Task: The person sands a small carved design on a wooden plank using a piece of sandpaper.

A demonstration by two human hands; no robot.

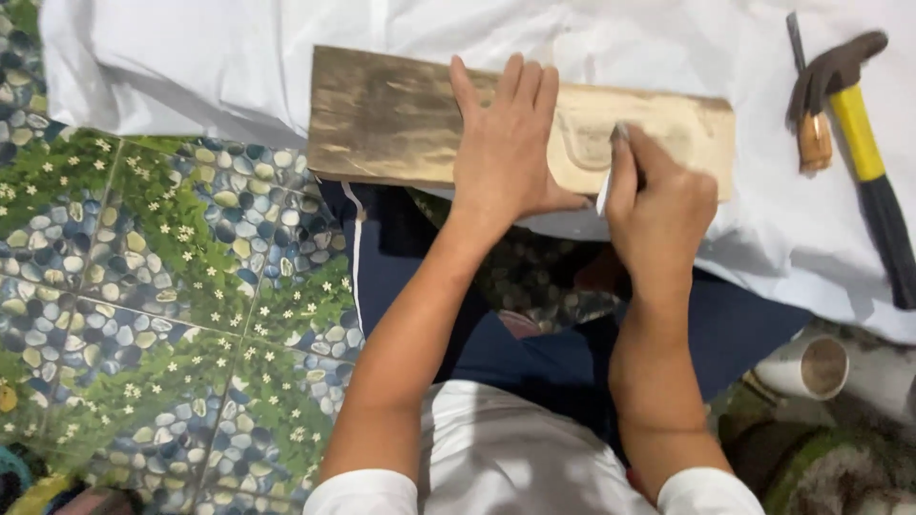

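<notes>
Left hand lies flat, fingers spread, on a wooden plank running across upper frame; right hand grips a slim carving tool at the plank's right half.

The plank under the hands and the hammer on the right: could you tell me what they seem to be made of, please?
The plank looks like bare wood: matt, dark-stained at one end, pale where a curved groove is cut. The hammer seems to have a dark, dull metal head, with a yellow shaft and a black grip, probably plastic or rubber.
</notes>
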